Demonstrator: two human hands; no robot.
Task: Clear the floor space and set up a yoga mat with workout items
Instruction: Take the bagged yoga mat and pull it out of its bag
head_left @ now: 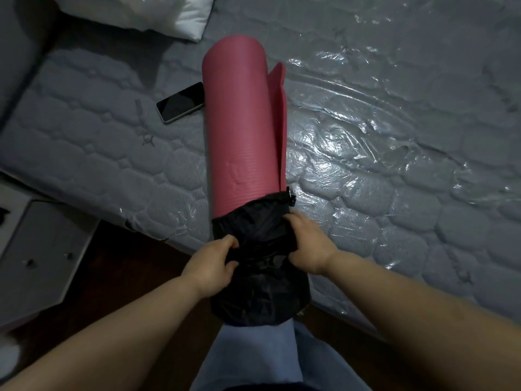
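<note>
Rolled pink yoga mat (241, 128) lies on the mattress (380, 153), far end toward the pillow (180, 15), near end overhanging the mattress's near edge. Near end sits inside a black bag (253, 277); bag mouth bunched about a third of the way up the roll, drawstring toggle (290, 197) on its right side. Left hand (210, 266): fingers curled, pinching bag fabric on the left. Right hand (307, 245): fingers curled into bag fabric on the right. Loose outer flap of the mat stands off the roll's right side. Phone (181, 102) face-up on the mattress, touching or just beside the mat's left side. Mattress wrapped in clear plastic.
</note>
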